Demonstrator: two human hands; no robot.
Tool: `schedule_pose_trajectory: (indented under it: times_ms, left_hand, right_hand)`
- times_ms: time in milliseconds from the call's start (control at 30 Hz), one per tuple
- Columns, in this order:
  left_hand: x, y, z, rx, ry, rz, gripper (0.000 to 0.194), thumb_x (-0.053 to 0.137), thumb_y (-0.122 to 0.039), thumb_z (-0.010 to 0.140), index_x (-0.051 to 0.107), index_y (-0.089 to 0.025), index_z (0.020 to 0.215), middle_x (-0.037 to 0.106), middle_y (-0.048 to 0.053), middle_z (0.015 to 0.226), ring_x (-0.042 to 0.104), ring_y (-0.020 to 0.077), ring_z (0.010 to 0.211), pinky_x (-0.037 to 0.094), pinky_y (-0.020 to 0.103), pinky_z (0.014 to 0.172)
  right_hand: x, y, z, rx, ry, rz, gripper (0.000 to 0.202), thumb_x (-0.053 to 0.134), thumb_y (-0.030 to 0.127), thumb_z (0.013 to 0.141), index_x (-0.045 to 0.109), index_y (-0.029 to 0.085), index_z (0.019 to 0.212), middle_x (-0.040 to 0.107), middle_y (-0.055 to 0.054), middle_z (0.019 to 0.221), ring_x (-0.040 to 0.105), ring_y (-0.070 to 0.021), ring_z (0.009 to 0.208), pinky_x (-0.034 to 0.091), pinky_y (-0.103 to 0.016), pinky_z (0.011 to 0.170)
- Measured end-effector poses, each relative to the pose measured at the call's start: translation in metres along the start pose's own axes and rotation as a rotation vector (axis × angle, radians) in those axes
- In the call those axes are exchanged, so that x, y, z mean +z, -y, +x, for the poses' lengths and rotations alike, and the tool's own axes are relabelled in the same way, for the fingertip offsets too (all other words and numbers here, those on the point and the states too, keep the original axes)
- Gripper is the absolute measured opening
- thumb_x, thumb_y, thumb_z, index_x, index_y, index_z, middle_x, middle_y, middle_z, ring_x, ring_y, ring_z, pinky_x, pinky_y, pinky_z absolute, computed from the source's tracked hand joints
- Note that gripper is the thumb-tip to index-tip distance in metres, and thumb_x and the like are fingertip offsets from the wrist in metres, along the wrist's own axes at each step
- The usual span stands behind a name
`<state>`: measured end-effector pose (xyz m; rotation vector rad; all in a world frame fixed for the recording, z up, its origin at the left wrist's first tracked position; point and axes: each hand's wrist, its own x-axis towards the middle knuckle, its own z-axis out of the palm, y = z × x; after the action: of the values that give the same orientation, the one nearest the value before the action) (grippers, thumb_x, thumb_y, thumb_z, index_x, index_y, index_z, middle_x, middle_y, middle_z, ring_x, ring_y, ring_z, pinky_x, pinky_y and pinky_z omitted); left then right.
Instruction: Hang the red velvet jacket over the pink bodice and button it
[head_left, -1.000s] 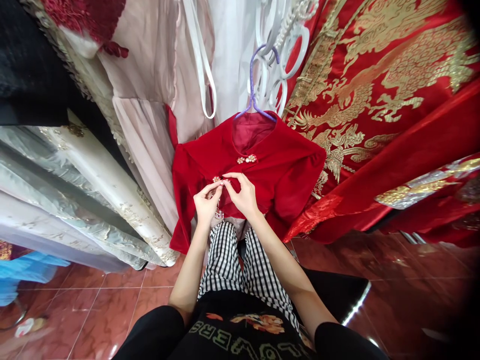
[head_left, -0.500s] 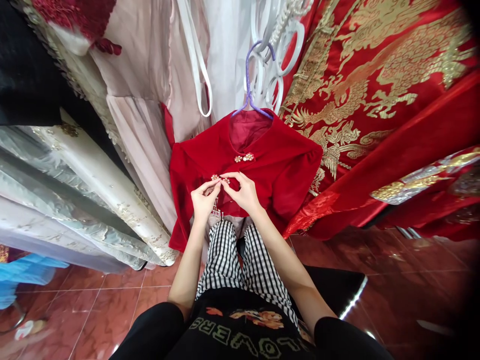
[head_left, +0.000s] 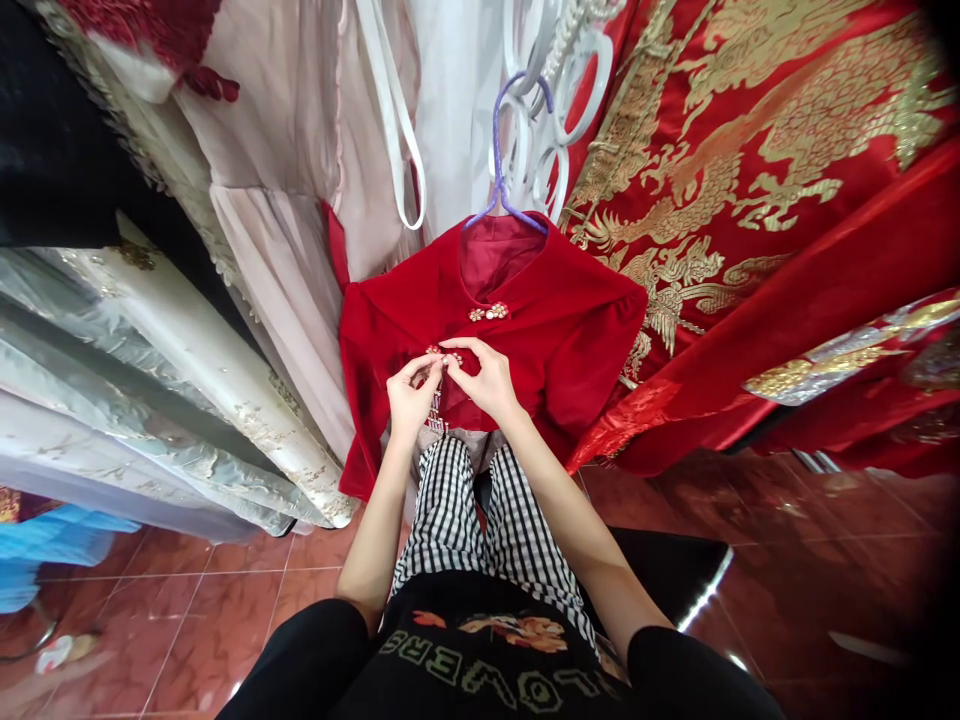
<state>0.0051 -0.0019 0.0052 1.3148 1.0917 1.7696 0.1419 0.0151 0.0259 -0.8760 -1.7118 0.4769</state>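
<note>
In the head view, a red velvet jacket (head_left: 592, 320) hangs in the middle, just beyond the knees, on a purple hanger (head_left: 496, 150) whose hook sits at white rings (head_left: 585, 85) on the far side. The upper flower clasp (head_left: 490, 312) is joined below the collar. Nearer and slightly left is the lower flower clasp (head_left: 459, 357), partly covered by fingers.

The left hand (head_left: 409, 405) and right hand (head_left: 486, 382) meet there, thumb and forefinger of each nearly closed in a pinch on the clasp's two sides; which small part each tip grips, I cannot tell. The other fingers are loosely bent. A beaded tassel (head_left: 435, 408) dangles just below the left fingertips, in front of the jacket's lower part.

The clasp pieces look tiny – a slightly loose pinch or a misjudged angle could let one slip, as the fingertips hide much of them. Pulling unevenly could pucker the velvet or strain the stitching, and a firm tug toward the near side might swing the jacket or shift it on the hanger. The tassel hangs close enough to catch on a finger or thread. On the right, the gold-embroidered red garment (head_left: 720, 180) crowds the sleeve, so a sideways swing could make them rub – or snag
</note>
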Motion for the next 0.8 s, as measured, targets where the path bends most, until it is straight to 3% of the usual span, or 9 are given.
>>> schedule_pose_trajectory:
  times_ms: [200,267,333,400,467,533,567,633,800]
  left_hand:
    - [0.01,0.011,-0.01,-0.075,-0.108,-0.06,0.042,0.08,-0.04,0.074,0.052,-0.02,0.099,0.065,-0.003,0.071,0.063,0.0093,0.066,0.05,0.021,0.069]
    - [0.013,0.013,-0.017,-0.038,-0.154,0.002,0.039,0.075,-0.042,0.079,0.051,-0.02,0.101,0.062,-0.002,0.074,0.061,0.0096,0.068,0.049,0.022,0.071]
    - [0.01,0.013,-0.023,0.061,-0.306,0.098,0.031,0.067,-0.042,0.087,0.053,-0.02,0.103,0.061,0.001,0.087,0.06,0.0111,0.079,0.049,0.024,0.078]
    - [0.002,0.012,-0.027,0.163,-0.55,0.185,0.024,0.058,-0.041,0.093,0.054,-0.02,0.103,0.057,0.004,0.097,0.058,0.0122,0.086,0.047,0.025,0.083]
    - [-0.009,0.012,-0.028,0.218,-0.756,0.217,0.018,0.05,-0.037,0.097,0.053,-0.02,0.101,0.054,0.003,0.099,0.055,0.0123,0.086,0.046,0.025,0.082]
    - [-0.018,0.015,-0.029,0.232,-0.816,0.211,0.014,0.048,-0.033,0.097,0.052,-0.02,0.098,0.052,0.002,0.096,0.053,0.012,0.082,0.045,0.025,0.079]
    - [-0.021,0.017,-0.03,0.228,-0.78,0.214,0.012,0.048,-0.031,0.097,0.052,-0.02,0.097,0.053,0.002,0.094,0.053,0.0121,0.081,0.045,0.025,0.079]
    - [-0.021,0.024,-0.037,0.2,-0.599,0.254,0.013,0.051,-0.032,0.095,0.056,-0.019,0.095,0.056,0.002,0.092,0.055,0.0131,0.082,0.046,0.025,0.08]
    - [-0.002,0.053,-0.069,0.102,-0.168,0.433,0.021,0.054,-0.03,0.093,0.07,-0.021,0.102,0.065,0.007,0.101,0.06,0.0199,0.098,0.047,0.035,0.096]
  right_hand:
    - [-0.01,-0.004,-0.008,0.1,0.092,0.216,0.029,0.063,0.032,0.089,0.069,0.022,0.115,0.073,-0.005,0.118,0.067,-0.0196,0.113,0.051,-0.039,0.106]
    - [-0.017,-0.006,-0.02,0.153,0.135,0.249,0.033,0.065,0.036,0.088,0.067,0.023,0.119,0.07,-0.006,0.124,0.065,-0.0205,0.117,0.056,-0.038,0.1]
    - [-0.027,-0.009,-0.035,0.236,0.098,0.269,0.033,0.066,0.039,0.088,0.068,0.025,0.117,0.068,-0.007,0.124,0.066,-0.0207,0.113,0.062,-0.036,0.088]
    - [-0.04,-0.012,-0.053,0.313,-0.131,0.273,0.028,0.066,0.043,0.088,0.068,0.023,0.108,0.069,-0.007,0.116,0.069,-0.0191,0.102,0.064,-0.034,0.079]
    - [-0.052,-0.014,-0.068,0.357,-0.475,0.228,0.027,0.064,0.045,0.089,0.066,0.021,0.102,0.069,-0.006,0.104,0.069,-0.0161,0.087,0.064,-0.032,0.073]
    - [-0.061,-0.015,-0.079,0.379,-0.739,0.159,0.027,0.062,0.045,0.09,0.063,0.02,0.101,0.068,-0.004,0.091,0.066,-0.0135,0.074,0.062,-0.028,0.063]
    - [-0.062,-0.015,-0.083,0.386,-0.796,0.135,0.027,0.061,0.045,0.091,0.062,0.02,0.101,0.066,-0.003,0.086,0.065,-0.0127,0.069,0.06,-0.026,0.06]
    - [-0.055,-0.017,-0.088,0.405,-0.74,0.134,0.025,0.059,0.044,0.091,0.061,0.02,0.099,0.064,-0.002,0.081,0.064,-0.0128,0.067,0.058,-0.025,0.058]
    - [-0.001,-0.027,-0.095,0.376,-0.242,0.096,0.038,0.073,0.042,0.08,0.058,0.021,0.107,0.065,-0.009,0.11,0.066,-0.0199,0.097,0.062,-0.034,0.077]
